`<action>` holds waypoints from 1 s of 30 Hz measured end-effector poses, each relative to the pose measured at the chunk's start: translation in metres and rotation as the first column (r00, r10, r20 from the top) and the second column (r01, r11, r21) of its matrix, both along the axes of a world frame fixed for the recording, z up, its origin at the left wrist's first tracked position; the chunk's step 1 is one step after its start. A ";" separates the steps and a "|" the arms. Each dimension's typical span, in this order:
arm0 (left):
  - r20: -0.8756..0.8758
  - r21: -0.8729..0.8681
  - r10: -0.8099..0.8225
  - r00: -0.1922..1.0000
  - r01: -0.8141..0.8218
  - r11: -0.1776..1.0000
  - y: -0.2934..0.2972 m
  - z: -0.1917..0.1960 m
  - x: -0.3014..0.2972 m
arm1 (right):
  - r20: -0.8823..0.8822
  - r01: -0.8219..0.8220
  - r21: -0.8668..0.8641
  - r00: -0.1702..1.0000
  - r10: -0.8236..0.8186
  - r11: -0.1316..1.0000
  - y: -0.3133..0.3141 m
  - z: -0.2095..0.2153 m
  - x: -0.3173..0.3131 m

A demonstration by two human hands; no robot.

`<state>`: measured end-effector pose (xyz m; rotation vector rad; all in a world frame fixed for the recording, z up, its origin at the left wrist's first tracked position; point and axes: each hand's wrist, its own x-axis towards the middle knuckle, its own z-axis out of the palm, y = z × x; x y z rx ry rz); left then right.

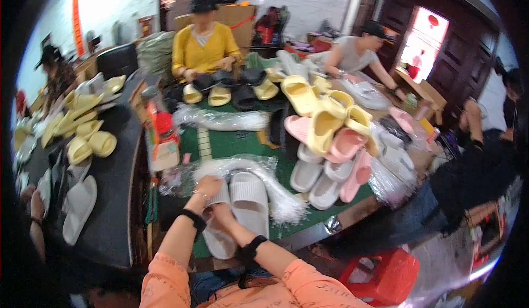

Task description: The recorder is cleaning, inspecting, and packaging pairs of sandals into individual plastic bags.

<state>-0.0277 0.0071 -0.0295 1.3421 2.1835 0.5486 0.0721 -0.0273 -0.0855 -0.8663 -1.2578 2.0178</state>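
Two white slippers lie side by side at the near edge of the green-topped table, toes toward the far edge, and both bare hands are on the left one of the pair. The left hand is curled over its toe end; whether the fingers pinch it or only press on it, I cannot tell. The right hand reaches in at the strap's opening, its fingertips hidden, so its grip cannot be told either.

Just beyond the toes lies crinkled clear wrapping, and a bundle of white strands curves down beside the right slipper. Toward the table's right edge, yellow slippers are heaped over pink slippers and light grey slippers. Clear plastic bags stretch across the middle. At the far edge, a person in a yellow top handles black slippers.
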 end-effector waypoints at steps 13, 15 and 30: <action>-0.085 0.210 0.082 0.993 -0.063 0.976 -0.002 0.007 0.002 | 0.001 -0.089 -0.055 0.996 0.089 0.995 -0.003 0.040 0.011; -0.077 0.212 0.086 0.993 -0.068 0.975 -0.003 0.019 0.006 | -0.004 -0.109 -0.058 0.994 0.109 0.992 0.000 0.035 0.014; -0.005 0.370 0.159 0.987 -0.146 0.918 -0.004 0.013 -0.018 | 0.037 -0.124 0.427 0.992 0.120 0.896 -0.056 0.148 0.168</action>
